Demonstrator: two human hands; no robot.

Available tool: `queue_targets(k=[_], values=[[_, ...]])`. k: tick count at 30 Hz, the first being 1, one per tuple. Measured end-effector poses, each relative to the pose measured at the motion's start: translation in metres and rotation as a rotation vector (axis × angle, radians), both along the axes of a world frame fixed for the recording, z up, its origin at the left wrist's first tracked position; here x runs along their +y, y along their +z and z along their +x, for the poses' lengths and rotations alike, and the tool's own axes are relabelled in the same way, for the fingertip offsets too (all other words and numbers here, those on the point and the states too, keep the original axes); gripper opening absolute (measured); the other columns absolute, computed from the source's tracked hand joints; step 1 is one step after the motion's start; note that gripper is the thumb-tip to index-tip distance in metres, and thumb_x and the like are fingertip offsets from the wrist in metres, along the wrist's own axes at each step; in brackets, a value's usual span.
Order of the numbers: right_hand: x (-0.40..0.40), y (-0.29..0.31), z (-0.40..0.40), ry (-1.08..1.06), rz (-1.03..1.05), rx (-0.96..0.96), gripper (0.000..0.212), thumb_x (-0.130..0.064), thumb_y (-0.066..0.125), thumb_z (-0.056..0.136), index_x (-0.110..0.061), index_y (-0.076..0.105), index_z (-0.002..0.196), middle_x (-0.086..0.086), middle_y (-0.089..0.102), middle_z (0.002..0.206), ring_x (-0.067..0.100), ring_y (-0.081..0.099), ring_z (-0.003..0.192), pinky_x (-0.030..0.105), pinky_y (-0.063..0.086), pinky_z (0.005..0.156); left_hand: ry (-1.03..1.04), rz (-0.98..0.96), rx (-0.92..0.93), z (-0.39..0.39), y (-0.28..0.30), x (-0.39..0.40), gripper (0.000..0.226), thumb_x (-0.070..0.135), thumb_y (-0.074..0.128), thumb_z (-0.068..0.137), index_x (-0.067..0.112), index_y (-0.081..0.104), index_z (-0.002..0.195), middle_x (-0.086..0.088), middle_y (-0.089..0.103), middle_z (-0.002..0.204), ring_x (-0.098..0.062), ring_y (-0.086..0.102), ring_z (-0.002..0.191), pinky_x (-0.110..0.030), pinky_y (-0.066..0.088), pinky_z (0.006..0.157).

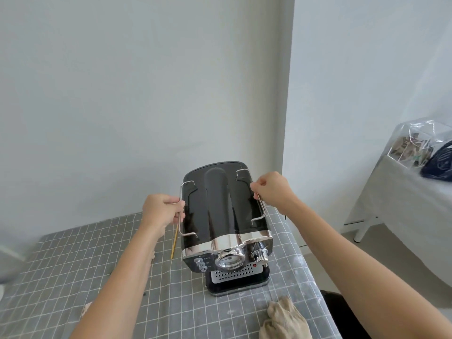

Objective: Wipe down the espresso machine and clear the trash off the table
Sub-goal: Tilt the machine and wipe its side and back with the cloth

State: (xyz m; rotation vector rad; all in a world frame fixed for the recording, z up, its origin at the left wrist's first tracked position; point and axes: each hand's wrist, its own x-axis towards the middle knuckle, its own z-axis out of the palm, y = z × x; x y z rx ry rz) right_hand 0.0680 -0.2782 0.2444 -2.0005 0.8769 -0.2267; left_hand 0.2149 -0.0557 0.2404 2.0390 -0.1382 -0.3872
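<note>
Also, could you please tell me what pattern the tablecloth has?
Grey tablecloth with a white grid of squares, seen in the head view.

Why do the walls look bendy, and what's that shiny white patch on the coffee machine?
Head view: the wide-angle lens bends straight lines, so the wall corner leans and curves. The shiny patch is light glaring off the chrome band of the espresso machine. The edges are blurry, like the plastic-wrapped bundle at right, while the left hand and right hand look sharp.

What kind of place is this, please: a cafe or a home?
Probably a home room, not a cafe: one espresso machine on a table with a grey checked cloth, plain white walls, and a plastic-covered table nearby.
</note>
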Motion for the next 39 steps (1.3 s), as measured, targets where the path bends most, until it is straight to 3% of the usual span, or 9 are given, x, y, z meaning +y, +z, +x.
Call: queue_targets(k=[6, 13, 15, 17, 18, 20, 25, 31, 39], values=[[0.019, 0.005, -0.007, -0.036, 0.256, -0.147, 0.031, -0.011, 0.057, 0.092, -0.004, 0.060, 0.062, -0.007, 0.055, 0.039, 0.018, 0.062, 0.063, 0.022, 0.042, 0.050, -0.046, -0.067, 0.119, 0.023, 0.007, 0.004, 0.016, -0.005, 0.064, 0.085, -0.012, 0.062, 0.099, -0.016, 0.059, 0.067, -0.009, 0.054, 0.035, -0.018, 0.047, 0.037], [0.068, 0.019, -0.033, -0.135, 0.554, -0.396, 0.033, -0.010, 0.062, 0.095, -0.005, 0.058, 0.063, 0.002, 0.060, 0.049, 0.013, 0.059, 0.056, 0.014, 0.041, 0.043, -0.296, 0.096, 0.022, 0.056, 0.043, -0.017, 0.004, 0.001, 0.064, 0.087, -0.001, 0.065, 0.085, -0.011, 0.055, 0.062, -0.005, 0.050, 0.036, -0.015, 0.042, 0.039], [0.084, 0.021, -0.039, -0.159, 0.629, -0.453, 0.027, -0.010, 0.062, 0.095, 0.000, 0.060, 0.070, 0.009, 0.064, 0.058, 0.007, 0.055, 0.047, 0.014, 0.041, 0.042, -0.343, 0.158, -0.050, 0.064, 0.051, -0.028, 0.007, 0.005, 0.064, 0.088, 0.002, 0.067, 0.082, -0.010, 0.057, 0.063, -0.009, 0.048, 0.042, -0.015, 0.041, 0.042], [0.108, 0.020, -0.049, -0.175, 0.694, -0.480, 0.021, -0.009, 0.063, 0.094, 0.003, 0.062, 0.077, 0.010, 0.066, 0.060, 0.010, 0.059, 0.052, 0.015, 0.040, 0.042, -0.393, 0.173, -0.112, 0.066, 0.052, -0.038, 0.009, 0.007, 0.063, 0.090, 0.003, 0.067, 0.083, -0.008, 0.057, 0.063, -0.009, 0.045, 0.046, -0.014, 0.038, 0.042], [0.119, 0.018, -0.044, -0.185, 0.710, -0.485, 0.020, -0.010, 0.064, 0.094, 0.002, 0.062, 0.077, 0.009, 0.066, 0.058, 0.015, 0.060, 0.058, 0.017, 0.040, 0.042, -0.424, 0.189, -0.152, 0.069, 0.054, -0.040, 0.010, 0.007, 0.062, 0.090, 0.003, 0.067, 0.083, -0.007, 0.057, 0.063, -0.009, 0.044, 0.047, -0.013, 0.037, 0.042], [0.160, -0.006, -0.058, -0.466, 0.739, -0.520, 0.021, -0.011, 0.065, 0.093, -0.003, 0.062, 0.074, 0.007, 0.067, 0.057, 0.022, 0.057, 0.062, 0.019, 0.041, 0.044, -0.701, 0.288, -0.151, 0.056, 0.024, -0.069, 0.011, 0.008, 0.061, 0.091, 0.004, 0.067, 0.084, -0.004, 0.057, 0.063, -0.008, 0.044, 0.046, -0.011, 0.035, 0.040], [0.182, -0.010, -0.040, -0.489, 0.776, -0.516, 0.023, -0.015, 0.065, 0.093, -0.007, 0.062, 0.072, 0.010, 0.074, 0.066, 0.021, 0.056, 0.059, 0.021, 0.043, 0.048, -0.689, 0.308, -0.270, 0.069, 0.027, -0.071, 0.012, 0.011, 0.062, 0.091, 0.009, 0.068, 0.080, 0.001, 0.058, 0.060, -0.005, 0.045, 0.042, -0.012, 0.038, 0.045], [0.205, -0.004, -0.030, -0.544, 0.855, -0.516, 0.019, -0.013, 0.064, 0.094, -0.004, 0.061, 0.078, 0.010, 0.076, 0.070, 0.010, 0.065, 0.054, 0.018, 0.044, 0.044, -0.771, 0.326, -0.432, 0.071, 0.021, -0.080, 0.010, 0.018, 0.066, 0.088, 0.012, 0.072, 0.081, 0.002, 0.063, 0.063, -0.016, 0.052, 0.062, -0.027, 0.041, 0.071], [0.222, -0.008, -0.023, -0.652, 0.914, -0.555, 0.018, -0.014, 0.062, 0.095, -0.007, 0.061, 0.078, 0.006, 0.075, 0.073, 0.007, 0.067, 0.051, 0.016, 0.045, 0.042, -0.880, 0.364, -0.549, 0.054, 0.016, -0.102, 0.014, 0.017, 0.065, 0.089, 0.007, 0.074, 0.086, -0.006, 0.065, 0.072, -0.013, 0.050, 0.061, -0.024, 0.037, 0.067]])
